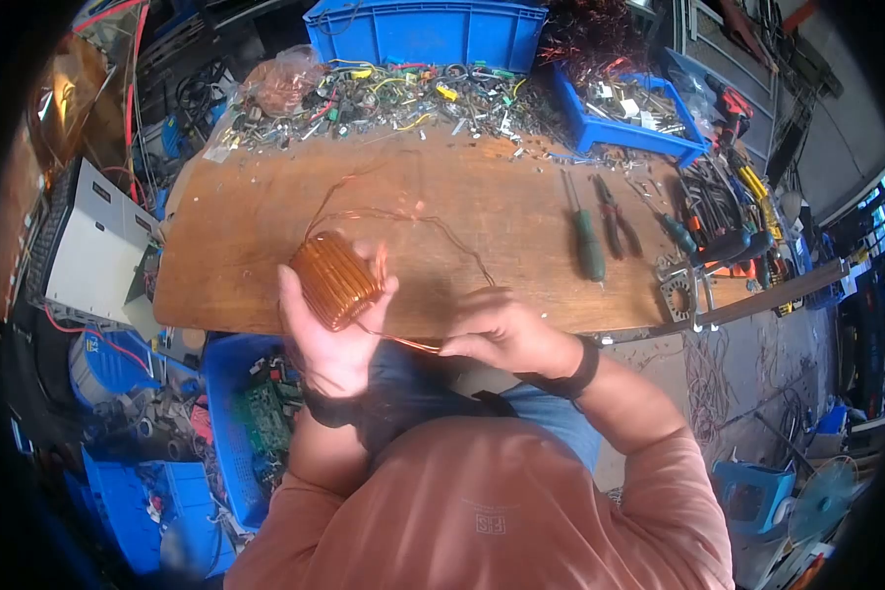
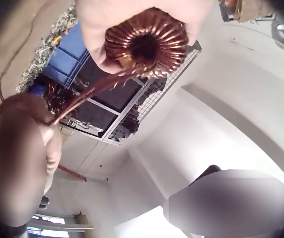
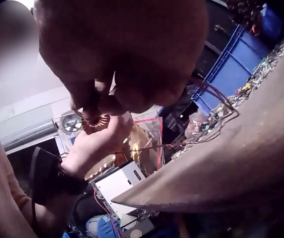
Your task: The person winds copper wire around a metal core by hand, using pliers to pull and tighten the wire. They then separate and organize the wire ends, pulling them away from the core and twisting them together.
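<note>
My left hand [image 1: 320, 342] grips a ring-shaped copper wire coil [image 1: 332, 280] above the table's front edge, its fingers wrapped about the side. In the left wrist view the coil [image 2: 171, 47] shows its dark central hole and tight windings. A bundle of copper wire [image 1: 408, 343] runs from it to my right hand [image 1: 501, 329], which pinches the bundle between thumb and fingers. Another long, bent wire length [image 1: 452, 236] leaves the coil, arcs over the tabletop and comes back to the right hand. In the right wrist view that hand [image 3: 122, 49] hides part of the coil [image 3: 100, 123].
On the wooden table [image 1: 236, 216], a green-handled screwdriver [image 1: 588, 246] and pliers [image 1: 619, 226] lie to the right. Scrap pieces [image 1: 383, 103] heap along the back, before a blue crate [image 1: 423, 37]. A blue tray [image 1: 649, 146] holds metal parts. A metal bracket [image 1: 693, 295] sits at the right edge.
</note>
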